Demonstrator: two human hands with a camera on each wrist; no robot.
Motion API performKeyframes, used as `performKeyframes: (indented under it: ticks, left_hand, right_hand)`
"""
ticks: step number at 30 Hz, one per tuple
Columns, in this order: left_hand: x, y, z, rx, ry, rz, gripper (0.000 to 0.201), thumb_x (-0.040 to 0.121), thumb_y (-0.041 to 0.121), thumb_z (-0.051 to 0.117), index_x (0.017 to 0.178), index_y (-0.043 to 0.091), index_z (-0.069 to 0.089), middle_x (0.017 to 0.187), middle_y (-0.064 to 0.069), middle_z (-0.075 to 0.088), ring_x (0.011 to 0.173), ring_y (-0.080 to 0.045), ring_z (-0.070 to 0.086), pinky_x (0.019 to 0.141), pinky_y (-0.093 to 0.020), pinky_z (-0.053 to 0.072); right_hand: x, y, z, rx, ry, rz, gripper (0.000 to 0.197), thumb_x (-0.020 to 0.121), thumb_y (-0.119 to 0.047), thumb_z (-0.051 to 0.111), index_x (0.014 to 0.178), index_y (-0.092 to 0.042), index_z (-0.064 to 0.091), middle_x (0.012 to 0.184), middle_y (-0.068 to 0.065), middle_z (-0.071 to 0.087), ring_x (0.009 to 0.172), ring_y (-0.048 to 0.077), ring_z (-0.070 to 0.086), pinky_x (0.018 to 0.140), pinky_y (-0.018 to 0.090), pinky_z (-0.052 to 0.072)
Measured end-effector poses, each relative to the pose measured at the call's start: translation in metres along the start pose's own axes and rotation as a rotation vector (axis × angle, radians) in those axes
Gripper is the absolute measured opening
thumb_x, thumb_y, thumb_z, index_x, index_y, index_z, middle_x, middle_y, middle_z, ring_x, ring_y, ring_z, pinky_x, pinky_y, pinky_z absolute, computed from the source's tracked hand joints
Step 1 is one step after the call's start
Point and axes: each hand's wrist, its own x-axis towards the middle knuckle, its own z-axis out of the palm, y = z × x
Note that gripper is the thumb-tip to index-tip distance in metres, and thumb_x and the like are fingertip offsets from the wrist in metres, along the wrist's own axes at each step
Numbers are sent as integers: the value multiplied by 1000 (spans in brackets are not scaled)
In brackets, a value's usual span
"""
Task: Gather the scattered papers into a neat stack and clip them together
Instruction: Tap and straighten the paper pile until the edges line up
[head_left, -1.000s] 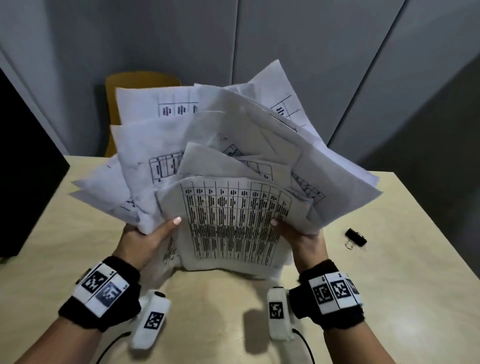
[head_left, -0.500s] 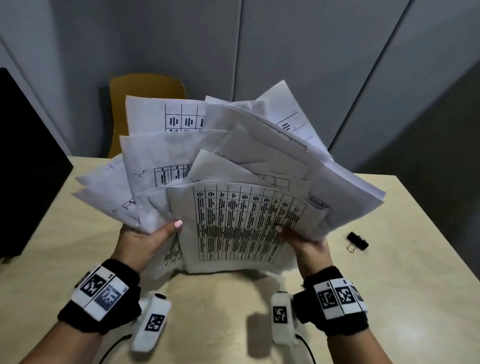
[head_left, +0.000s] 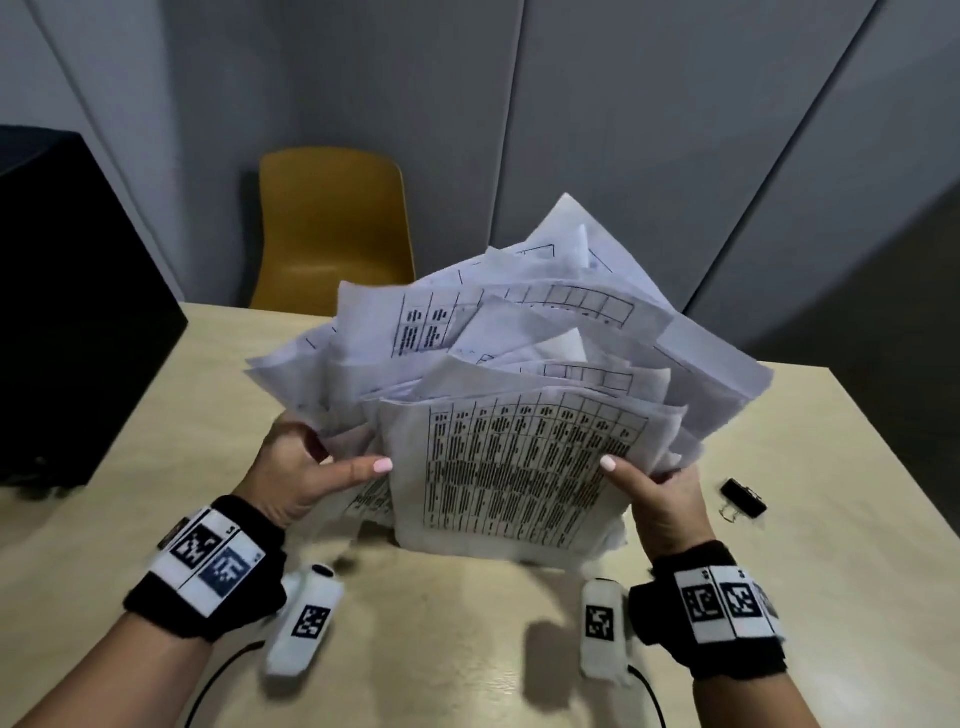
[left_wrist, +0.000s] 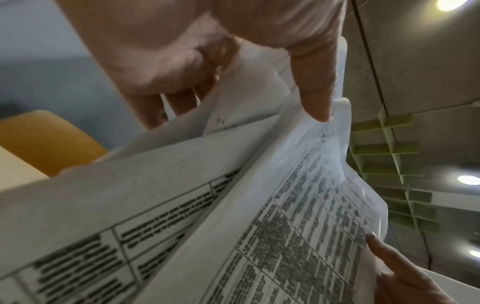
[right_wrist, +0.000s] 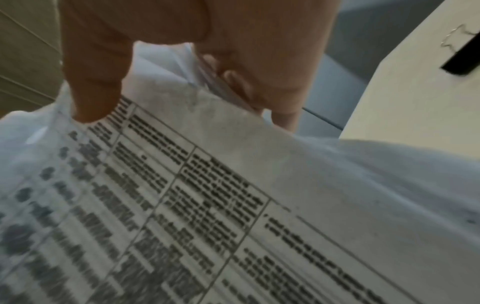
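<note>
A loose, fanned bunch of printed papers (head_left: 519, 415) stands on its lower edge on the table, sheets splayed at different angles. My left hand (head_left: 306, 478) grips its left side, thumb in front and fingers behind, as the left wrist view shows on the papers (left_wrist: 233, 226). My right hand (head_left: 660, 493) grips the right side the same way, its thumb on the front table-printed sheet (right_wrist: 207, 205). A black binder clip (head_left: 743, 498) lies on the table to the right of my right hand, also seen as the binder clip (right_wrist: 465, 59) in the right wrist view.
The light wooden table (head_left: 156, 467) runs to a right edge just past the clip. A dark box (head_left: 67, 312) stands at the left edge. A yellow chair (head_left: 332, 228) sits behind the table against grey wall panels.
The bunch has dropped lower and tilted away, its top edges now nearer the table. Both hands kept their grip and moved slightly apart on the bundle's sides.
</note>
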Motion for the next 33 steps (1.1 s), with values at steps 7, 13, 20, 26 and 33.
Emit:
performKeyframes:
  ticks: [7,13,20,26,33]
  left_hand:
    - [0,-6,7,45,91,-33,47,43,18,87,77,48,73,78,28,71,82,9,66,72,-7,49]
    - [-1,-19,17,180,204,-128,32,73,1,75,72,33,70,69,35,66,75,18,62,69,-2,46]
    - [-6,-4,7,93,116,-53,47,60,6,84,72,49,72,74,34,68,81,17,62,71,-1,45]
    - [-3,2,8,25,68,-49,59,53,-17,75,77,37,76,79,24,72,82,8,67,71,-8,50]
    - [-7,-2,18,77,105,-108,39,57,-2,84,71,33,75,70,30,69,74,13,64,64,-3,47]
  right_hand:
    - [-1,7,3,-15,13,49,41,50,-14,83,86,-6,65,77,1,76,73,15,72,61,24,56]
    - [-1,17,14,-39,84,36,67,38,-39,90,89,-4,65,79,-2,76,76,13,71,66,25,57]
    - [-2,13,9,-50,69,31,74,36,-30,92,96,0,63,79,0,76,76,13,71,65,23,55]
    - [-1,7,13,-33,30,36,41,59,-1,73,99,1,63,81,4,75,79,20,71,69,30,57]
    - [-6,11,18,-110,1,91,34,63,7,78,91,-5,64,75,-1,74,74,14,71,63,23,56]
